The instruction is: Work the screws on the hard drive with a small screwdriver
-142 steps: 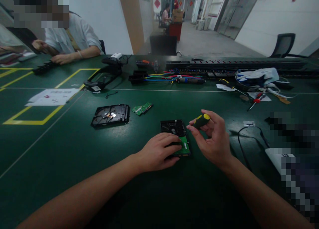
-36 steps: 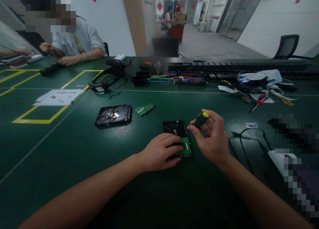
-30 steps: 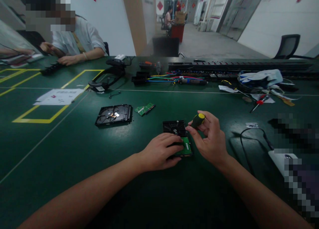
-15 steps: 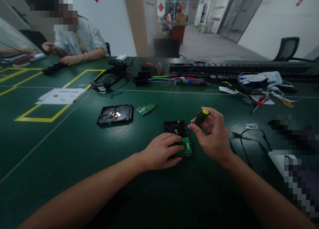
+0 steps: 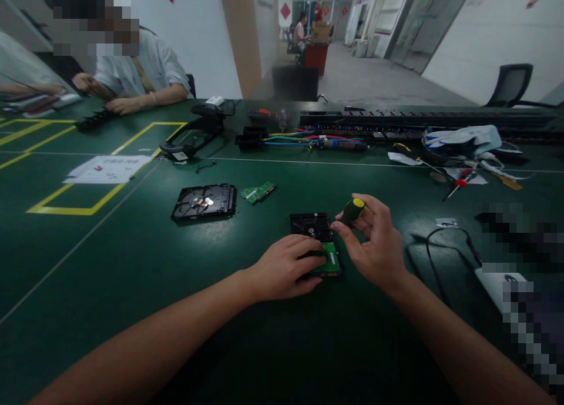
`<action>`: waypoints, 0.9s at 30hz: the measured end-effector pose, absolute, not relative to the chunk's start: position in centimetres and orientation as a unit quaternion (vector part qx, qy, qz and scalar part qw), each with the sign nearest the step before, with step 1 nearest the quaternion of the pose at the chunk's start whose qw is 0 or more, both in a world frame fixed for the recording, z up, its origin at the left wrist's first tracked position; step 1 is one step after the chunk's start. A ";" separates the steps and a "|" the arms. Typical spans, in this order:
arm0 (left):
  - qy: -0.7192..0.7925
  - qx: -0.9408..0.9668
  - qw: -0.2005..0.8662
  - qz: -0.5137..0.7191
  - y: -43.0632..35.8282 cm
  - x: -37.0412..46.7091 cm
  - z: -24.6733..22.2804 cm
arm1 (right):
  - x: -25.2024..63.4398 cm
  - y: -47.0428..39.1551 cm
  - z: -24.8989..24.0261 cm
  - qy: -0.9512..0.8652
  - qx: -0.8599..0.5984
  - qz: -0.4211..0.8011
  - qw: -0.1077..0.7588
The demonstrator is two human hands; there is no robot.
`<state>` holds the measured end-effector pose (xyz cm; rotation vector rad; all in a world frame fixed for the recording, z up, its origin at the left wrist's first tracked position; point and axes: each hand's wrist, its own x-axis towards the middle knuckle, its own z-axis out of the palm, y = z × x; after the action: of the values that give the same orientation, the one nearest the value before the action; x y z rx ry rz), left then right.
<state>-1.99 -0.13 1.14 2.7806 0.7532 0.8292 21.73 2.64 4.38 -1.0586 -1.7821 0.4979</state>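
A black hard drive (image 5: 309,223) with a green circuit board (image 5: 332,259) at its near end lies on the dark green table. My left hand (image 5: 288,267) rests over the drive's left side, its fingers wrapped round the edge and onto the board. My right hand (image 5: 374,237) grips a screwdriver (image 5: 353,210) with a dark handle and yellow end, just right of the drive. The screwdriver's tip is hidden behind my fingers. A second black drive (image 5: 205,203) lies to the left, beside a loose green board (image 5: 258,191).
Across the back lie coloured cables (image 5: 304,140), a power drill (image 5: 268,118), a black headset-like device (image 5: 194,131) and white gloves (image 5: 462,140). A red screwdriver (image 5: 460,183) is at right. A person (image 5: 141,70) sits at the upper left.
My right hand has moved slightly left and down with the screwdriver, closer to the drive. My left hand has stayed in place.
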 end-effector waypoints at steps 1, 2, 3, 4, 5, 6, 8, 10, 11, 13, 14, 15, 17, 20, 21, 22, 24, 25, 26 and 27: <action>0.251 0.925 0.074 0.275 -0.1 -2.0 1.1 | 21.7 2.6 4.4 -0.732 -0.435 0.200 0.485; 0.252 0.926 0.075 0.273 -0.1 -2.0 1.1 | 21.7 2.6 4.5 -0.733 -0.433 0.200 0.485; 0.253 0.926 0.076 0.272 -0.1 -2.0 1.0 | 21.6 2.6 4.5 -0.733 -0.431 0.203 0.486; 0.254 0.926 0.076 0.270 -0.1 -2.0 1.0 | 21.6 2.6 4.5 -0.732 -0.430 0.206 0.486; 0.254 0.925 0.075 0.270 -0.1 -2.0 0.9 | 21.6 2.7 4.6 -0.733 -0.429 0.209 0.485; 0.255 0.925 0.075 0.271 -0.1 -2.0 0.9 | 21.6 2.7 4.6 -0.733 -0.430 0.211 0.483; 0.254 0.925 0.074 0.272 -0.1 -1.9 1.0 | 21.7 2.7 4.6 -0.735 -0.432 0.210 0.478; 0.253 0.925 0.075 0.272 -0.1 -1.9 1.0 | 21.7 2.8 4.6 -0.738 -0.433 0.211 0.473; 0.253 0.925 0.076 0.272 -0.1 -1.8 1.0 | 21.6 2.8 4.6 -0.738 -0.433 0.213 0.471; 0.254 0.925 0.074 0.273 -0.1 -1.8 1.0 | 21.5 2.9 4.7 -0.739 -0.431 0.219 0.468; 0.253 0.925 0.073 0.275 -0.1 -1.8 1.0 | 21.5 2.9 4.8 -0.740 -0.431 0.221 0.466; 0.252 0.925 0.072 0.276 -0.1 -1.8 1.0 | 21.4 2.9 4.9 -0.742 -0.431 0.221 0.463; 0.251 0.924 0.072 0.278 -0.1 -1.7 1.0 | 21.3 2.9 5.1 -0.748 -0.434 0.211 0.455; 0.254 0.924 0.075 0.275 -0.2 -1.7 1.0 | 21.1 2.6 5.5 -0.759 -0.436 0.167 0.454; 0.254 0.924 0.076 0.274 -0.2 -1.7 1.0 | 21.1 2.6 5.6 -0.759 -0.433 0.157 0.460; 0.254 0.924 0.077 0.275 -0.2 -1.8 1.0 | 21.1 2.6 5.8 -0.757 -0.430 0.153 0.468; 0.254 0.924 0.078 0.276 -0.2 -1.8 0.9 | 21.3 2.6 5.9 -0.746 -0.425 0.171 0.484; 0.254 0.924 0.077 0.276 -0.2 -1.9 0.9 | 21.4 2.7 5.9 -0.739 -0.424 0.183 0.490; 0.255 0.924 0.077 0.275 -0.2 -1.9 0.9 | 21.5 2.8 5.8 -0.734 -0.426 0.192 0.492; 0.255 0.924 0.076 0.275 -0.2 -1.9 0.9 | 21.6 2.9 5.7 -0.730 -0.428 0.201 0.493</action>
<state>-1.92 -0.15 0.91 2.7689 0.7638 0.8251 21.58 2.89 5.72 -1.0376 -1.7717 0.4872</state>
